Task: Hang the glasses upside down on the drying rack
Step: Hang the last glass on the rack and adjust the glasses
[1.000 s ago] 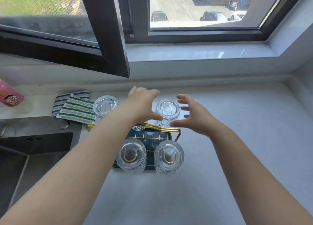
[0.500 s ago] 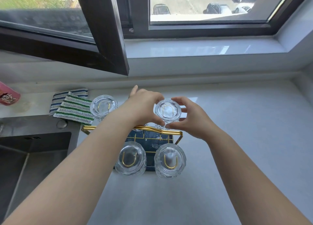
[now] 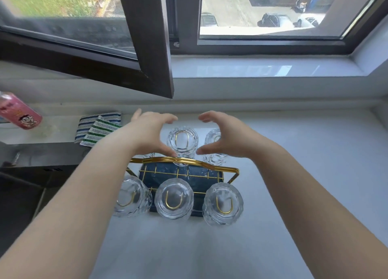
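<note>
My left hand (image 3: 152,135) and right hand (image 3: 225,139) hover with fingers spread and curved, gripping nothing, on either side of the back-middle glass (image 3: 182,145). That glass hangs upside down on the gold wire drying rack (image 3: 184,169) — my thumbs sit close to its sides, whether touching I cannot tell. Another glass (image 3: 214,150) stands partly hidden behind my right hand. Three more inverted glasses — left (image 3: 132,197), middle (image 3: 173,201), right (image 3: 223,205) — line the rack's near side, between my forearms, on the white counter (image 3: 294,194).
</note>
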`<state>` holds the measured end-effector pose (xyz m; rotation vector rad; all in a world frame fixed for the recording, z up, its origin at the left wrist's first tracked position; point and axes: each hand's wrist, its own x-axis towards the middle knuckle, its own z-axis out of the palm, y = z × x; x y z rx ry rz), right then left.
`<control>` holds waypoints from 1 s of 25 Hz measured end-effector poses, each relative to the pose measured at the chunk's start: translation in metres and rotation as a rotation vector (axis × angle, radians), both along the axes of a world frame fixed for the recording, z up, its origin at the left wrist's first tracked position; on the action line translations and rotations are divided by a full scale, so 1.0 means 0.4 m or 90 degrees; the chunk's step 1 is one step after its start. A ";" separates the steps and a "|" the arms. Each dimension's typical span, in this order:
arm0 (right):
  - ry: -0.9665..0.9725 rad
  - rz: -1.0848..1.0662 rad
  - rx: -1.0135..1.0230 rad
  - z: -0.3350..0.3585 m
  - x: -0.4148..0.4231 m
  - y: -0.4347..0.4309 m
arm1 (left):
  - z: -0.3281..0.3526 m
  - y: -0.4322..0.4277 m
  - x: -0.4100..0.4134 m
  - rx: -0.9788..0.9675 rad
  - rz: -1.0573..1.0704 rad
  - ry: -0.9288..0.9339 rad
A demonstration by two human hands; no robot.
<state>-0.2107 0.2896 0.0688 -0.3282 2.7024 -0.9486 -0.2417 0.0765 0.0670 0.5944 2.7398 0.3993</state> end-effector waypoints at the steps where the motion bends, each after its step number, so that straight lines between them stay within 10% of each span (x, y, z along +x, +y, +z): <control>1: 0.004 0.041 0.056 -0.001 -0.012 -0.028 | -0.011 0.000 0.001 -0.003 -0.002 -0.006; 6: 0.016 0.098 0.192 -0.019 -0.048 -0.080 | -0.043 0.003 0.004 0.010 -0.002 0.019; 25: 0.010 0.102 0.087 0.027 -0.057 -0.128 | -0.021 -0.114 0.025 0.130 0.121 0.009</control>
